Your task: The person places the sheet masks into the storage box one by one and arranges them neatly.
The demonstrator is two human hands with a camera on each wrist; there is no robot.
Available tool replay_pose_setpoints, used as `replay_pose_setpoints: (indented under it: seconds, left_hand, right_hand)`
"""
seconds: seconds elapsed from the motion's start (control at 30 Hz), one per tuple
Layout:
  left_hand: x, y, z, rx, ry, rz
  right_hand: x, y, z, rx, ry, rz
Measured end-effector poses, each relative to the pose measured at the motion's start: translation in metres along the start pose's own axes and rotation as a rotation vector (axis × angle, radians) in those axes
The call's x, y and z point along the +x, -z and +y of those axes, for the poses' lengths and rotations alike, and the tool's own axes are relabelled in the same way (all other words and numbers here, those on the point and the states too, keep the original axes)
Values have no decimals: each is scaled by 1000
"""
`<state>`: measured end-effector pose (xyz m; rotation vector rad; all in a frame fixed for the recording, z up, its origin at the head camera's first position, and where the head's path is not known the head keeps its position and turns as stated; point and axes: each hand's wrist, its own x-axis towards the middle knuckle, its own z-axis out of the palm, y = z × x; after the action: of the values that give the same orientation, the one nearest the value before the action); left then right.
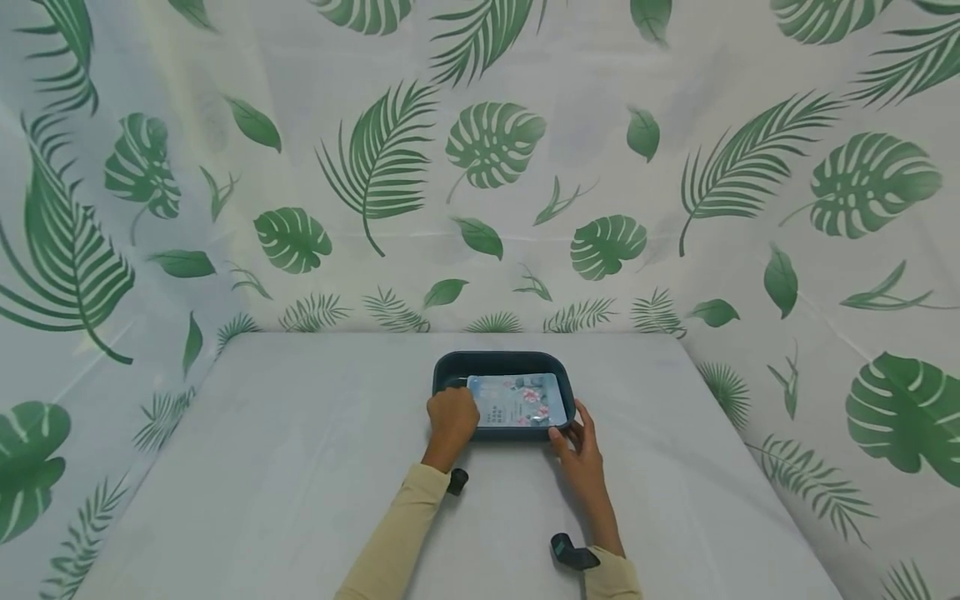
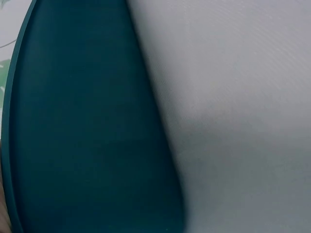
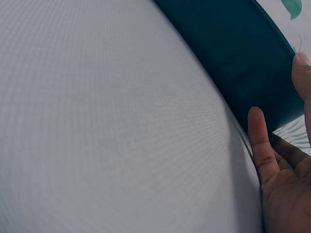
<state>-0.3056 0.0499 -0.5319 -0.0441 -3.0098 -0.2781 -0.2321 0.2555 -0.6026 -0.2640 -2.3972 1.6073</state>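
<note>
A dark teal tray (image 1: 495, 434) with rounded corners sits on the white surface. Inside it lies a flat pale-blue packet (image 1: 517, 400) with pink flowers and small print. My left hand (image 1: 453, 417) is curled over the tray's front left part, beside the packet's left end. Its fingertips are hidden, so what they hold is unclear; the left wrist view shows mostly the tray's outer wall. My right hand (image 1: 581, 458) holds the tray's front right corner, thumb at the front and fingers along the right side. In the right wrist view, one finger (image 3: 258, 133) lies against the outer wall.
The white tabletop (image 1: 300, 467) extends around the tray. Behind it and at both sides hangs a white cloth (image 1: 555, 183) printed with green leaves. A dark wrist camera (image 1: 573, 552) sits on the right wrist, another (image 1: 457, 481) on the left.
</note>
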Motion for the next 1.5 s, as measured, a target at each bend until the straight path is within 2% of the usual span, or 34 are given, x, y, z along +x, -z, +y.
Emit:
replay_pose_setpoints:
  seconds: [0.2, 0.4, 0.5, 0.7, 1.0, 1.5]
  left_hand:
    - [-1, -2, -4, 2, -53, 52]
    - [-2, -7, -11, 50, -239, 192]
    - [-3, -9, -15, 59, -304, 213]
    - [-3, -7, -16, 4, -313, 137]
    - [-3, -10, -19, -36, -357, 221]
    - [-1, -15, -22, -89, -387, 183]
  right_hand:
    - [0, 0, 0, 14, 20, -3]
    - [0, -1, -1, 7, 10, -2]
    - [-1, -1, -1, 1, 2, -4]
    - [-1, 0, -2, 10, 10, -13]
    - [0, 0, -1, 11, -1, -9]
    - [-2, -1, -1, -7, -17, -4]
